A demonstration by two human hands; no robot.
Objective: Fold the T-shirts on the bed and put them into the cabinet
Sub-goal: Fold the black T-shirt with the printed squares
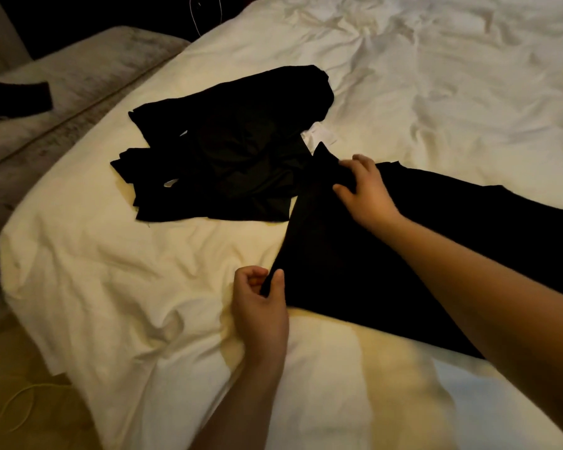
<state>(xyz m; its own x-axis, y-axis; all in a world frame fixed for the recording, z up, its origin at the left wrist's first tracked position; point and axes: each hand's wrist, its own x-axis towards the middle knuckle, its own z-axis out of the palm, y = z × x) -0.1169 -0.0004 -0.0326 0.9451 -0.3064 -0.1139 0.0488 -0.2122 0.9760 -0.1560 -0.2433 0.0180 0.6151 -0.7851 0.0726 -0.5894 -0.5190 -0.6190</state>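
A black T-shirt (348, 261) lies spread on the white bed (127, 287), reaching toward the right edge of the view. My left hand (260, 306) pinches its near left corner between thumb and fingers. My right hand (361, 190) grips the far left corner of the same shirt, fingers curled into the cloth. Behind them, a loose pile of black T-shirts (228, 151) lies crumpled on the bed, with a white label (319, 136) showing at its right side.
The rumpled white duvet stretches far back and right. A grey upholstered bench (72, 79) stands left of the bed with a dark cloth (17, 100) on it. Brown floor with a thin yellow cord (17, 404) shows at bottom left.
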